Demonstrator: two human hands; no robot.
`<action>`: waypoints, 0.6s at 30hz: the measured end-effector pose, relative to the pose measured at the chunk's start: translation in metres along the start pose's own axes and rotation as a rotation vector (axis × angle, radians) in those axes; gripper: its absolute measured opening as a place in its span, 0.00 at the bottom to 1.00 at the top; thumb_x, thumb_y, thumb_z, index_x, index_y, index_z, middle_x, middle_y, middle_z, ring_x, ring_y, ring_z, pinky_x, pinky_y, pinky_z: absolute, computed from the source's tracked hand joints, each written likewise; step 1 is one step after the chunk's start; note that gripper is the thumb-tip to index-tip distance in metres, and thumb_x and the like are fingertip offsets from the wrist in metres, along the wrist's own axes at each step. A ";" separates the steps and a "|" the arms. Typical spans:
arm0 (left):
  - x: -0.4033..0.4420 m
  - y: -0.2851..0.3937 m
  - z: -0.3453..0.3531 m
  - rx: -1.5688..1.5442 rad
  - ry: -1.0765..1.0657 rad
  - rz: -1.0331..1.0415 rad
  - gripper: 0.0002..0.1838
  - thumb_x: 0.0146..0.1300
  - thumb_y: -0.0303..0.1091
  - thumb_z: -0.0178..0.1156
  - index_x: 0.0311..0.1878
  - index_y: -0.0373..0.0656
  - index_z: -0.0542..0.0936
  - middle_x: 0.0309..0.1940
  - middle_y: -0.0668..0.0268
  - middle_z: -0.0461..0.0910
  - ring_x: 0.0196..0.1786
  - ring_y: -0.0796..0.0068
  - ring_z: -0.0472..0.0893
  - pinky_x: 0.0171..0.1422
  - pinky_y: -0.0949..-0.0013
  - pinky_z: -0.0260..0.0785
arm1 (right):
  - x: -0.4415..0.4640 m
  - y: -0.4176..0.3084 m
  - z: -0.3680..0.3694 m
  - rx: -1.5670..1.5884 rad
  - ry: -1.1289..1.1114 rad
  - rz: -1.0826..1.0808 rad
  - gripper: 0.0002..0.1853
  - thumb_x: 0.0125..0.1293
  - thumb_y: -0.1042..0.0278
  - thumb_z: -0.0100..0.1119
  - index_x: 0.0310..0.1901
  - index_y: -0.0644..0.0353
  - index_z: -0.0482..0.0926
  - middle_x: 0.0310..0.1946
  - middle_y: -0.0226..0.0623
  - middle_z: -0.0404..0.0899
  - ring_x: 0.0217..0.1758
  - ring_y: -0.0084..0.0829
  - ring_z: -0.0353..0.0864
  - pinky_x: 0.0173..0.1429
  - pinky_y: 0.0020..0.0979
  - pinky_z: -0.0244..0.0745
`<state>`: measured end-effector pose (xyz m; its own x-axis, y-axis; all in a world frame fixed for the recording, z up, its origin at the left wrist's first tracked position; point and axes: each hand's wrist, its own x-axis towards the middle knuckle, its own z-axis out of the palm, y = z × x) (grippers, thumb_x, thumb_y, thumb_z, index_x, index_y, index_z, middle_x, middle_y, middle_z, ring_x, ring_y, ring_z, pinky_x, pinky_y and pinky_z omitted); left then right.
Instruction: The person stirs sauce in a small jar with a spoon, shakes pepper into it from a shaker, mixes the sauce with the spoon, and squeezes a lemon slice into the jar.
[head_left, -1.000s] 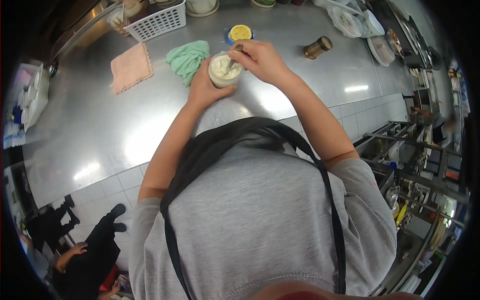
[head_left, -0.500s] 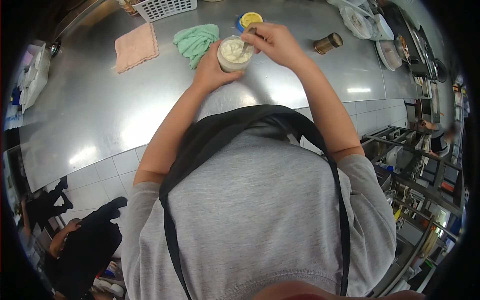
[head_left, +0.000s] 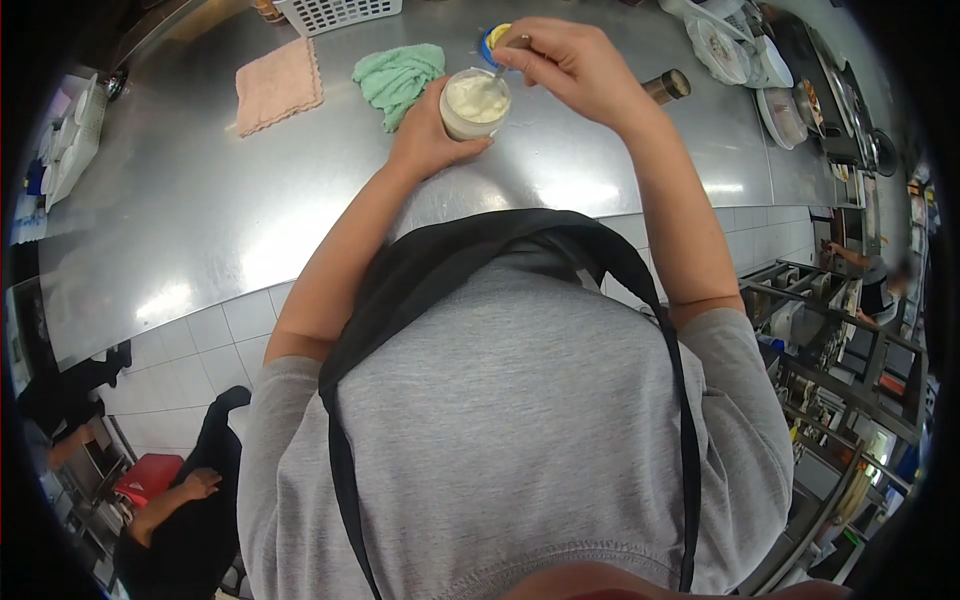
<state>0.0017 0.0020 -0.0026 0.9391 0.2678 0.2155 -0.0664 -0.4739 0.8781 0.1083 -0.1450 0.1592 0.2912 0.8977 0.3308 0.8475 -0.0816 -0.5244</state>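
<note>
Jar (head_left: pixel 473 130) with white cream (head_left: pixel 474 99) is at the near side of the green cloth (head_left: pixel 398 84), over the steel surface (head_left: pixel 190 230); your left hand (head_left: pixel 430 142) has its grip wrapped around the jar's side; your right hand (head_left: pixel 578 66) pinches the handle of a metal utensil (head_left: pixel 502 69), whose lower end reaches the cream; behind the utensil you have a round blue-and-yellow object (head_left: pixel 487 50), partly hidden by your right hand.

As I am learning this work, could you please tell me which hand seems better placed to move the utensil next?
Probably the right hand: it grips the metal utensil near its upper end, while the left hand is holding the side of the jar.
</note>
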 end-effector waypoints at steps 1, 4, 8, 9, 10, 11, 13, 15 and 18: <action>-0.001 -0.001 0.001 -0.002 -0.001 0.001 0.48 0.35 0.45 0.76 0.60 0.39 0.64 0.51 0.53 0.75 0.55 0.56 0.76 0.59 0.61 0.68 | 0.001 -0.002 -0.001 -0.001 0.000 0.002 0.10 0.65 0.66 0.57 0.41 0.65 0.79 0.32 0.33 0.79 0.25 0.23 0.77 0.32 0.26 0.72; -0.001 0.000 0.000 0.013 0.020 0.035 0.48 0.35 0.46 0.76 0.60 0.39 0.63 0.51 0.53 0.76 0.55 0.55 0.76 0.58 0.61 0.68 | 0.005 -0.002 -0.001 0.056 -0.035 0.046 0.10 0.65 0.66 0.57 0.41 0.64 0.79 0.31 0.33 0.78 0.25 0.22 0.76 0.31 0.25 0.72; -0.002 0.001 0.001 0.010 0.017 0.008 0.48 0.35 0.46 0.76 0.60 0.39 0.63 0.51 0.53 0.76 0.54 0.55 0.76 0.58 0.61 0.68 | 0.003 0.008 0.004 -0.030 -0.120 0.091 0.11 0.66 0.64 0.56 0.41 0.64 0.79 0.29 0.32 0.78 0.25 0.21 0.76 0.31 0.23 0.72; -0.001 0.001 0.000 0.015 0.017 0.010 0.48 0.35 0.46 0.76 0.60 0.39 0.63 0.51 0.52 0.76 0.55 0.55 0.76 0.58 0.61 0.68 | 0.001 0.010 0.007 -0.023 -0.159 0.151 0.11 0.67 0.64 0.56 0.40 0.64 0.79 0.28 0.31 0.77 0.25 0.21 0.76 0.31 0.22 0.72; -0.001 0.001 0.000 0.014 0.019 0.009 0.48 0.35 0.46 0.76 0.60 0.39 0.63 0.51 0.52 0.76 0.55 0.55 0.76 0.58 0.61 0.68 | 0.000 0.010 0.009 -0.023 -0.161 0.150 0.11 0.67 0.64 0.56 0.40 0.64 0.79 0.28 0.31 0.77 0.25 0.21 0.76 0.31 0.22 0.72; 0.000 0.001 0.000 0.010 0.014 0.004 0.48 0.35 0.46 0.76 0.60 0.39 0.63 0.51 0.52 0.76 0.54 0.55 0.76 0.58 0.61 0.68 | -0.002 0.010 0.012 0.098 -0.114 0.159 0.11 0.67 0.63 0.56 0.40 0.64 0.79 0.27 0.30 0.77 0.26 0.20 0.76 0.31 0.22 0.71; -0.002 0.001 0.000 0.006 0.008 -0.005 0.49 0.35 0.46 0.76 0.60 0.39 0.63 0.51 0.52 0.76 0.54 0.55 0.76 0.58 0.61 0.68 | 0.001 0.006 0.012 0.224 -0.070 0.171 0.11 0.67 0.63 0.56 0.40 0.64 0.79 0.27 0.29 0.76 0.26 0.19 0.76 0.31 0.21 0.71; 0.000 0.002 -0.001 0.031 -0.035 -0.023 0.49 0.37 0.43 0.76 0.62 0.38 0.60 0.53 0.55 0.73 0.57 0.61 0.75 0.60 0.63 0.67 | 0.009 0.002 0.004 0.197 -0.068 0.177 0.11 0.67 0.63 0.56 0.40 0.63 0.79 0.27 0.28 0.76 0.26 0.17 0.75 0.30 0.20 0.71; 0.000 0.003 -0.001 0.021 -0.034 -0.025 0.49 0.37 0.43 0.76 0.62 0.38 0.61 0.53 0.55 0.73 0.57 0.61 0.75 0.60 0.63 0.67 | 0.013 0.010 0.002 0.137 -0.083 0.176 0.11 0.68 0.62 0.55 0.39 0.62 0.79 0.26 0.28 0.76 0.26 0.16 0.75 0.30 0.20 0.70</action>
<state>0.0007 0.0017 0.0005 0.9514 0.2511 0.1781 -0.0357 -0.4847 0.8740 0.1195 -0.1335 0.1570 0.3865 0.9080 0.1620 0.7174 -0.1855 -0.6715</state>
